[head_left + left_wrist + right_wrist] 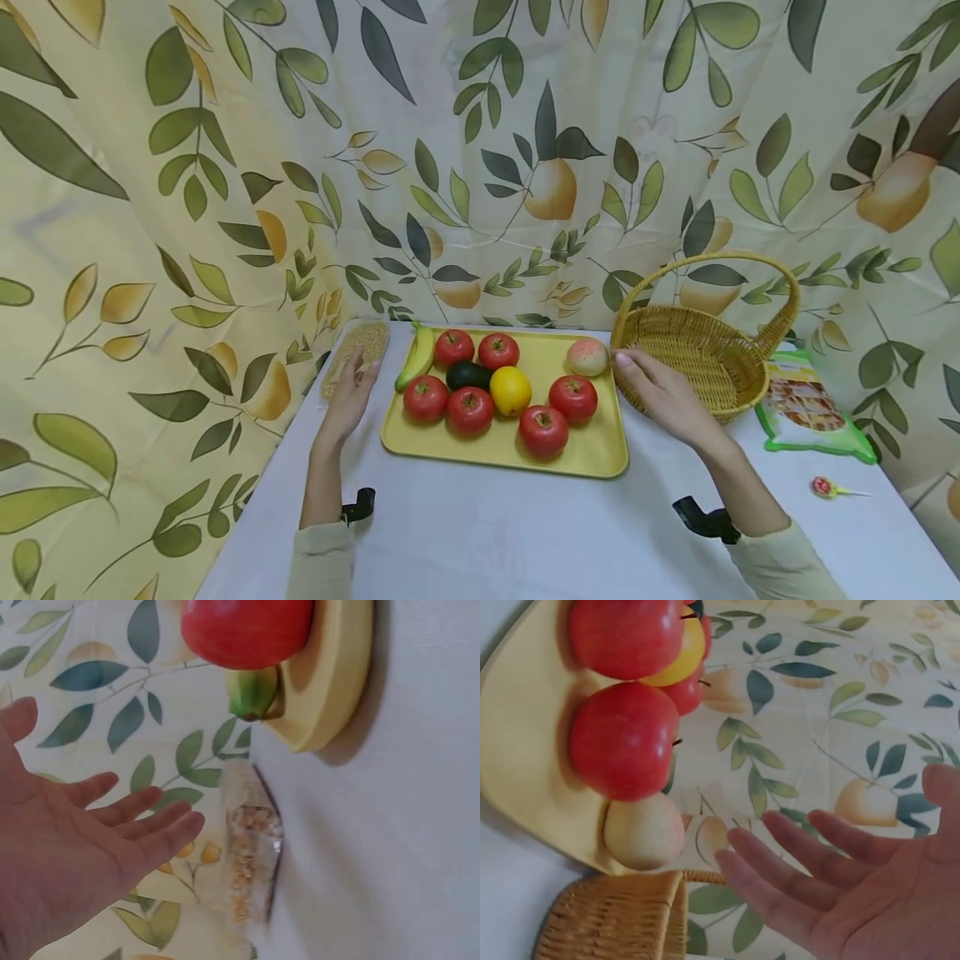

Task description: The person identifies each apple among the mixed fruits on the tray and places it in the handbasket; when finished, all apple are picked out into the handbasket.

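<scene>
My left hand [349,398] is held with straight, spread fingers over the tray's left side, near a clear bag of grain kernels [372,335]. The right hand [663,395], also empty with fingers extended, hovers between the tray and a wicker basket [675,367], overlapping the basket's rim in the head view. On the yellow tray [457,452] lie several red apples [426,398], a green-yellow banana [417,358], a dark green avocado [468,376], a yellow lemon [511,391] and a pale pink peach [587,357]. In the right wrist view the peach [644,832] sits beside an apple [624,741].
Right of the basket lies a green-edged snack bag [813,404], with a lollipop [823,487] in front of it. A white cloth covers the table [480,533]. Leaf-patterned curtains [495,167] hang close behind and along the left.
</scene>
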The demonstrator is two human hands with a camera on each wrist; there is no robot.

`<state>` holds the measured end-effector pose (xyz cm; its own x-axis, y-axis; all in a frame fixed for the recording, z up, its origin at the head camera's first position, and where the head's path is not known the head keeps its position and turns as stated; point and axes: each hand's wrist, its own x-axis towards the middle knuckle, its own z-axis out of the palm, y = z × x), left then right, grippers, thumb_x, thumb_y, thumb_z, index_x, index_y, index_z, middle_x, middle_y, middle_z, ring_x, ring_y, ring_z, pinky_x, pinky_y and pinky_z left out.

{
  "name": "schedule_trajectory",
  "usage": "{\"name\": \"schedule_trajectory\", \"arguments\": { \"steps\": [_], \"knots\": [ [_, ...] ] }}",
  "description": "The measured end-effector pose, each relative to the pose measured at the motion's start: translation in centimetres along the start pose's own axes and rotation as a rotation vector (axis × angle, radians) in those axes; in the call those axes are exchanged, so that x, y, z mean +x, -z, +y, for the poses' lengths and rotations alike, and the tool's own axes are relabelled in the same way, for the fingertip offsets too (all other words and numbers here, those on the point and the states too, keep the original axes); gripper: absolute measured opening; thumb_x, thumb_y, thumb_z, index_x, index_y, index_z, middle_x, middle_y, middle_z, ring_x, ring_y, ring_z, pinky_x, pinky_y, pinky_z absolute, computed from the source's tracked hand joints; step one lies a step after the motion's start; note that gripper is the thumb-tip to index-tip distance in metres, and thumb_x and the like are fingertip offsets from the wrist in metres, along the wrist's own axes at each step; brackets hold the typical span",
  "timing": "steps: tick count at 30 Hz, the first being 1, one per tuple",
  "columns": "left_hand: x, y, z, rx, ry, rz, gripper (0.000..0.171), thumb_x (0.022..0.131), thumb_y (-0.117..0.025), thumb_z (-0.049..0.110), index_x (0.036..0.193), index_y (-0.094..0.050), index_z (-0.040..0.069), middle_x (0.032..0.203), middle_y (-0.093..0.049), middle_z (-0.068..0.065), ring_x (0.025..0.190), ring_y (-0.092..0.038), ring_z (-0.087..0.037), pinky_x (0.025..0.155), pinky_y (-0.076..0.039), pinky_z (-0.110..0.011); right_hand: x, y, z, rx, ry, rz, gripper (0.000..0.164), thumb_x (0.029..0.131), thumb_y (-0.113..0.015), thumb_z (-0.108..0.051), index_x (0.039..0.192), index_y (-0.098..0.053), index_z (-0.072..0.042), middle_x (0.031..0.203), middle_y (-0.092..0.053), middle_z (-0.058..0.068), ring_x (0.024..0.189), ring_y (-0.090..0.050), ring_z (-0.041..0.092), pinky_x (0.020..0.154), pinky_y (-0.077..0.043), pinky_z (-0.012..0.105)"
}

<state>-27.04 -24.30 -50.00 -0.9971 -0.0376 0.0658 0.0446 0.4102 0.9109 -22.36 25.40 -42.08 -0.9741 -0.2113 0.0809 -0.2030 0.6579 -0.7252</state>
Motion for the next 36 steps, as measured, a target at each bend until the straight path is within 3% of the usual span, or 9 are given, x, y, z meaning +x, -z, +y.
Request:
{"name": "schedule_trajectory", "arguments": {
  "steps": [2, 7, 11, 17, 24, 29, 36],
  "knots": [
    [-0.2, -0.1, -0.4, -0.047, 0.032, 0.004, 0.08, 0.108, -0.042, 0.055, 0.167, -0.015, 0.009, 0.168, -0.024, -0.025, 0.153, -0.027, -0.047, 0.123, -0.027, -0.062, 0.2, -0.3, 0.1, 0.044, -0.029, -0.019, 0.071, 0.112, -0.033, -0.052, 0.155, -0.043, 0.002, 0.152, -0.05, 0.03, 0.141, -0.045, 0.052, 0.11, -0.041, 0.069],
    [-0.6, 0.1, -1.4, -0.28, 0.074, -0.049, 0.075, 0.111, -0.037, 0.05, 0.167, -0.011, 0.006, 0.168, -0.024, -0.026, 0.154, -0.026, -0.045, 0.125, -0.025, -0.058, 1.1, -1.5, 0.3, 0.145, -0.064, -0.057, 0.07, 0.11, -0.043, -0.051, 0.153, -0.045, 0.004, 0.147, -0.054, 0.029, 0.132, -0.056, 0.048, 0.1, -0.056, 0.057],
    [-0.6, 0.1, -2.2, -0.443, 0.094, -0.09, 0.077, 0.112, -0.033, 0.05, 0.166, -0.007, 0.002, 0.166, -0.023, -0.031, 0.153, -0.026, -0.049, 0.126, -0.022, -0.059, 1.9, -2.8, 0.5, 0.194, -0.102, -0.082, 0.066, 0.109, -0.051, -0.045, 0.154, -0.042, 0.002, 0.152, -0.049, 0.028, 0.135, -0.053, 0.047, 0.1, -0.056, 0.055],
    [-0.5, -0.3, -3.2, -0.619, 0.154, -0.148, 0.089, 0.109, -0.035, 0.059, 0.164, -0.005, -0.004, 0.165, -0.019, -0.036, 0.153, -0.024, -0.05, 0.125, -0.024, -0.057, 3.0, -4.2, 1.0, 0.283, -0.177, -0.083, 0.065, 0.109, -0.053, -0.036, 0.158, -0.035, 0.003, 0.155, -0.043, 0.031, 0.136, -0.05, 0.048, 0.099, -0.056, 0.059],
    [-0.7, -0.5, -4.1, -0.812, 0.272, -0.13, 0.081, 0.111, -0.036, 0.052, 0.165, -0.008, -0.001, 0.168, -0.019, -0.031, 0.154, -0.025, -0.045, 0.126, -0.026, -0.053, 4.0, -5.9, 1.8, 0.322, -0.24, -0.06, 0.06, 0.109, -0.051, -0.026, 0.158, -0.033, 0.004, 0.158, -0.038, 0.031, 0.137, -0.049, 0.047, 0.099, -0.057, 0.056],
    [-1.0, -0.5, -4.1, -0.867, 0.343, -0.097, 0.075, 0.111, -0.042, 0.044, 0.165, -0.014, 0.001, 0.167, -0.024, -0.028, 0.154, -0.029, -0.04, 0.126, -0.027, -0.049, 4.2, -6.6, 2.1, 0.33, -0.255, -0.061, 0.059, 0.108, -0.051, -0.023, 0.157, -0.035, 0.004, 0.158, -0.039, 0.031, 0.136, -0.051, 0.045, 0.098, -0.057, 0.054],
    [-0.8, -1.3, -3.9, -0.825, 0.361, -0.085, 0.067, 0.111, -0.045, 0.027, 0.165, -0.015, -0.001, 0.165, -0.024, -0.029, 0.154, -0.03, -0.036, 0.125, -0.031, -0.045, 4.6, -6.9, 2.9, 0.35, -0.292, -0.059, 0.06, 0.108, -0.051, -0.023, 0.158, -0.032, 0.006, 0.158, -0.038, 0.033, 0.138, -0.048, 0.047, 0.101, -0.055, 0.056]
  ]
}}
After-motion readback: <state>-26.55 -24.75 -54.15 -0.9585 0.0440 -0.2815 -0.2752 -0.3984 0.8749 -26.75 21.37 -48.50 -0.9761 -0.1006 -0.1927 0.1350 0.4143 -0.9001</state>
